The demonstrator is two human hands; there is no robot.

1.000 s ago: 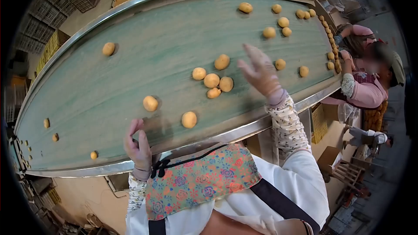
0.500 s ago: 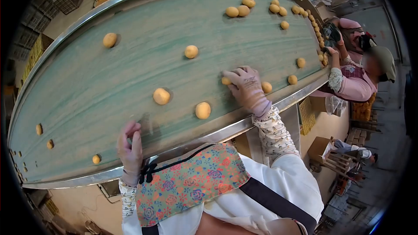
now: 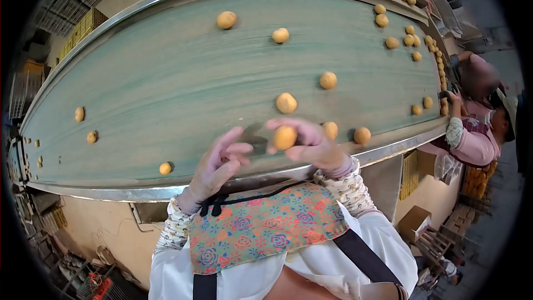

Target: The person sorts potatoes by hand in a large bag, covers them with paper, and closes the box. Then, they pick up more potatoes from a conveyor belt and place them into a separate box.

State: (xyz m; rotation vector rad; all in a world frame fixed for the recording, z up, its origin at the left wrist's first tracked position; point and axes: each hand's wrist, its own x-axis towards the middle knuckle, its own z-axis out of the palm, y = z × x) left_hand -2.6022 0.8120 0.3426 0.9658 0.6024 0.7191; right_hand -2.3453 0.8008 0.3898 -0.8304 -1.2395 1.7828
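My right hand [image 3: 311, 141], in a thin pale glove, has its thumb and fingers around a round yellow-brown potato [image 3: 285, 138], lifted just above the green belt [image 3: 183, 72]. To its left, my left hand [image 3: 217, 161] is gloved too, fingers spread and palm turned toward that potato without touching it. Just beyond the right hand lies another potato [image 3: 287, 103], with one [image 3: 328, 80] farther up the belt. Close behind the right wrist sit two more, the nearer potato [image 3: 331, 130] partly covered by the hand.
A metal rail [image 3: 122, 193] edges the near side of the belt. Several potatoes line the belt's right end, where co-workers in pink [image 3: 474, 139] stand. Stacked crates [image 3: 72, 0] are at the upper left; a cardboard box [image 3: 415, 221] stands on the floor.
My right hand has drawn back toward me with the potato. My left hand has risen and moved right, closer to it. The loose potatoes have shifted rightward and away in view.
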